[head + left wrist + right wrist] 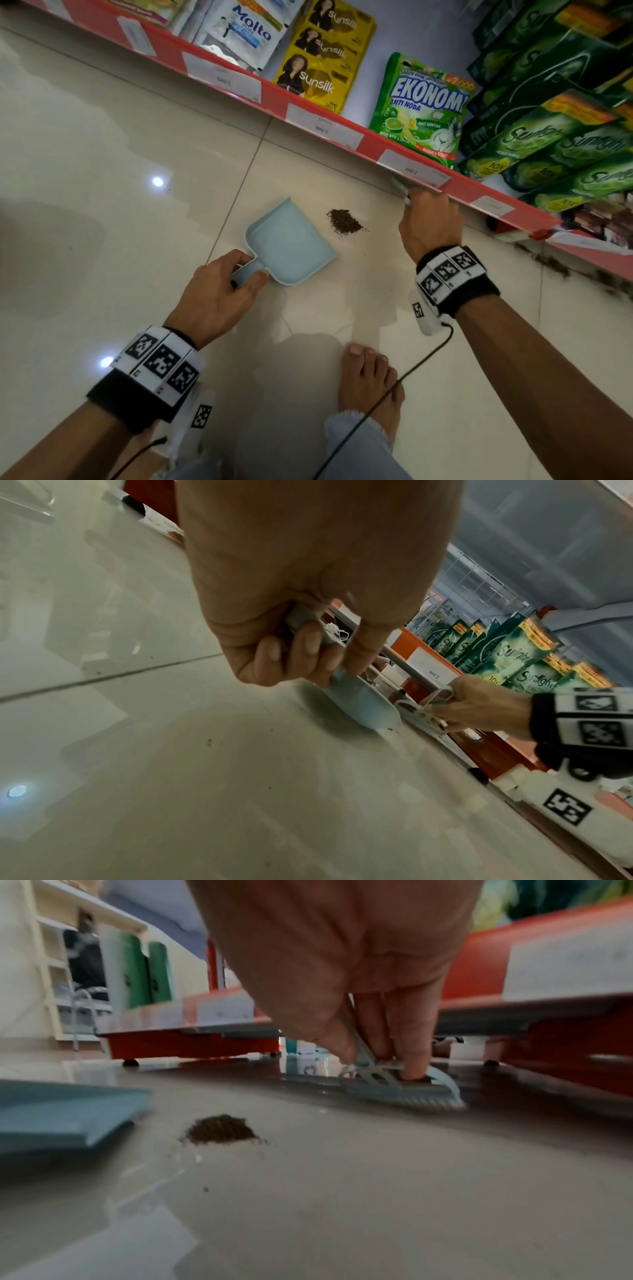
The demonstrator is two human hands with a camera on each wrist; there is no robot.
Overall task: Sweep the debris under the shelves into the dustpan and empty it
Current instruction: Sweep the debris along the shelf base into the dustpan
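A light blue dustpan (291, 241) lies flat on the tiled floor, its mouth towards a small pile of brown debris (343, 221). My left hand (222, 287) grips the dustpan's short handle (308, 626). My right hand (430, 222) holds a small light blue brush (400, 1089) by its handle, with the bristles on the floor under the edge of the lowest red shelf (342, 132). In the right wrist view the debris (221, 1129) sits between the dustpan (65, 1115) and the brush. More brown debris (561, 267) lies along the shelf base at the right.
The shelf carries sachets and green soap packs (421, 109) and overhangs the floor. My bare foot (370, 380) stands just behind the hands, with a wrist cable (394, 387) across it. Open glossy tiles stretch to the left.
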